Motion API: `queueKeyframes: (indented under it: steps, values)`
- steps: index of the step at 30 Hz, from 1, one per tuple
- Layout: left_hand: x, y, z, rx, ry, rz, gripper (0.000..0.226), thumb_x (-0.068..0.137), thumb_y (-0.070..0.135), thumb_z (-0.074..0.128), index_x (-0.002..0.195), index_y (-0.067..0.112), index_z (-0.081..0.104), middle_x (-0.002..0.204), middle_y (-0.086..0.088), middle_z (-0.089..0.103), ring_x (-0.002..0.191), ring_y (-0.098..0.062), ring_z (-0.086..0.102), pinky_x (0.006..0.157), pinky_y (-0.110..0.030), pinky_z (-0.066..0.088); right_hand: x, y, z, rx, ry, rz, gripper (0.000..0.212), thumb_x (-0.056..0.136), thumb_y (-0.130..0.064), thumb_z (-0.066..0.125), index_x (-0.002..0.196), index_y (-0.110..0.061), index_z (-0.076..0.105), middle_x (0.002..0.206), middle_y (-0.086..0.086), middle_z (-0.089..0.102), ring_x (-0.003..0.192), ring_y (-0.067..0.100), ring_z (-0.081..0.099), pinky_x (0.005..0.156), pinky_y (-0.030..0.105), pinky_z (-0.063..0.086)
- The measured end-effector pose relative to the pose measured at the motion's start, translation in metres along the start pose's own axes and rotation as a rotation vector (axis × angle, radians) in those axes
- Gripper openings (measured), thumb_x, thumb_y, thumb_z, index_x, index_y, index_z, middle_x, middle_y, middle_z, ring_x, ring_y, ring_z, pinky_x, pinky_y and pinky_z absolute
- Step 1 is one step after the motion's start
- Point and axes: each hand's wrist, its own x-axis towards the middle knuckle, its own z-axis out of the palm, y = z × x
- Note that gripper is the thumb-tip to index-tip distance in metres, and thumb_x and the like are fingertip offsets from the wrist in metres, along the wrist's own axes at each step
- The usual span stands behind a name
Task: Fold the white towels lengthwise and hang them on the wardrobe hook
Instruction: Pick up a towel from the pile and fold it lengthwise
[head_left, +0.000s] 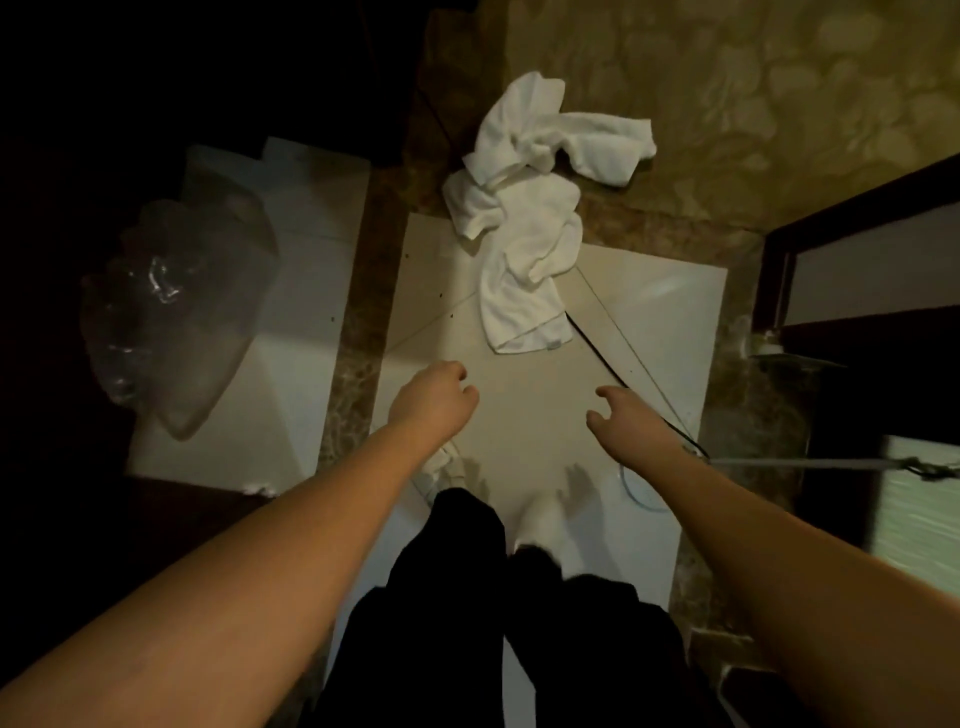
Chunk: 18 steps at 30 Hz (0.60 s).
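Lying crumpled on the floor at 12 o'clock: white towels (524, 208), bunched and twisted in one heap, partly on the pale floor tile (649, 332) and partly on the brown marbled border (358, 291). How many towels make up the heap cannot be told. One flat hemmed end points toward 6 o'clock; a loose end trails toward 1 o'clock.

Left hand (434, 400): reaching forward at about 10 o'clock of the frame centre, fingers loosely curled, holding nothing, clear of the towels.

Right hand (623, 415): reaching forward at about 3 o'clock of centre, fingers relaxed and slightly spread, holding nothing, clear of the towels. Both hands are short of the heap, the hemmed end lying between and beyond them.

Black cord (597, 353): runs from under the hemmed towel end toward 4 o'clock, passing behind the right hand.

Clear plastic bag (166, 312): crinkled, at 9 o'clock, in shadow beside a second pale tile.

Dark trousers (467, 597): at 6 o'clock, with a pale shoe (537, 525) showing just above them.

Dark wooden frame (779, 270): at 3 o'clock, with a light panel inside it.
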Motion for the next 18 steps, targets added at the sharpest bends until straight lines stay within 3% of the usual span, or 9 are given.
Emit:
queueKeyframes:
  steps: [6, 12, 14, 18]
  values:
    - [0.117, 0.012, 0.014, -0.006, -0.111, -0.023, 0.046, 0.099, 0.027, 0.051, 0.143, 0.013, 0.05, 0.144, -0.01, 0.05, 0.117, -0.03, 0.058, 0.094, -0.038, 0.051, 0.125, -0.001, -0.004, 0.078, -0.027, 0.072, 0.055, 0.101, -0.029, 0.053, 0.151, -0.008, 0.041, 0.156, 0.014, 0.041, 0.14, 0.03, 0.042, 0.111, 0.035, 0.034]
    - [0.239, -0.001, 0.073, -0.102, -0.147, -0.155, 0.051, 0.095, 0.027, 0.058, 0.143, 0.014, 0.047, 0.141, -0.009, 0.054, 0.115, -0.029, 0.059, 0.091, -0.036, 0.05, 0.263, 0.023, 0.017, 0.077, -0.078, 0.122, 0.056, 0.098, -0.031, 0.059, 0.147, -0.007, 0.047, 0.149, 0.015, 0.05, 0.131, 0.032, 0.053, 0.103, 0.034, 0.042]
    - [0.275, -0.01, 0.1, -0.143, -0.161, -0.216, 0.052, 0.094, 0.029, 0.06, 0.141, 0.012, 0.047, 0.136, -0.01, 0.055, 0.112, -0.029, 0.059, 0.083, -0.032, 0.047, 0.305, 0.03, 0.03, 0.073, -0.096, 0.126, 0.057, 0.097, -0.033, 0.06, 0.147, -0.007, 0.047, 0.148, 0.015, 0.051, 0.128, 0.032, 0.054, 0.1, 0.034, 0.043]
    - [0.336, -0.027, 0.153, -0.329, -0.159, -0.426, 0.05, 0.092, 0.028, 0.065, 0.134, 0.004, 0.05, 0.129, -0.017, 0.059, 0.113, -0.034, 0.059, 0.086, -0.034, 0.048, 0.38, 0.037, 0.054, 0.091, -0.084, 0.112, 0.055, 0.095, -0.038, 0.064, 0.139, -0.006, 0.053, 0.134, 0.017, 0.059, 0.109, 0.031, 0.058, 0.086, 0.034, 0.041]
